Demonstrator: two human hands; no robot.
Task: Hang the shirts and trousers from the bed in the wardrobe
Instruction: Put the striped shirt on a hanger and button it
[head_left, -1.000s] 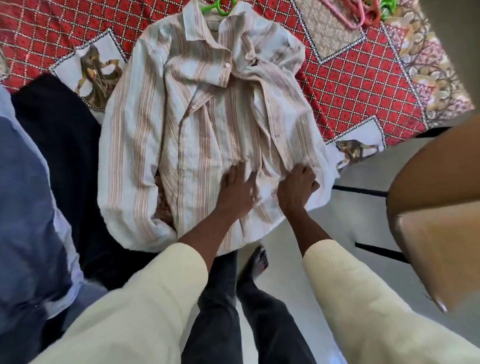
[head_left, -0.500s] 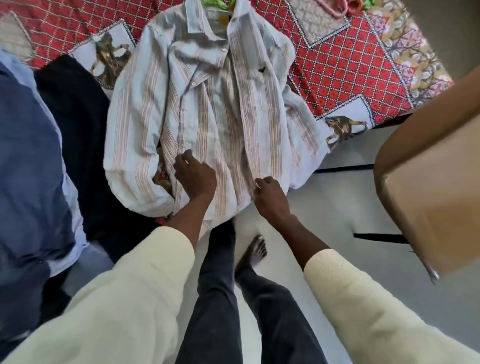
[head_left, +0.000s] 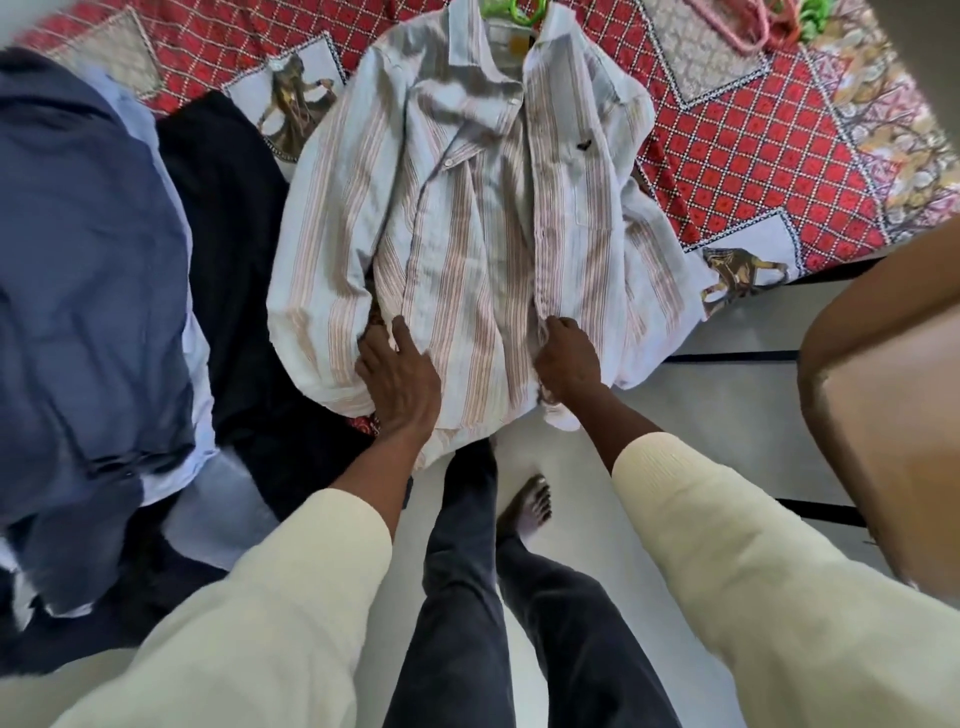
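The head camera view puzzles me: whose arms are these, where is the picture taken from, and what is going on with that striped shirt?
There is no machine here. A person wears a camera on the head, looking forward and down, so you see their own two arms in cream sleeves and their legs and a bare foot on the floor.

In front lies a bed with a red patterned cover. A striped shirt is spread on it, with a green hanger at its collar. The left hand rests on the lower front of the shirt, fingers fairly straight. The right hand pinches the buttoned edge. A blue shirt and a dark garment lie to the left, and pink hangers sit at the top.
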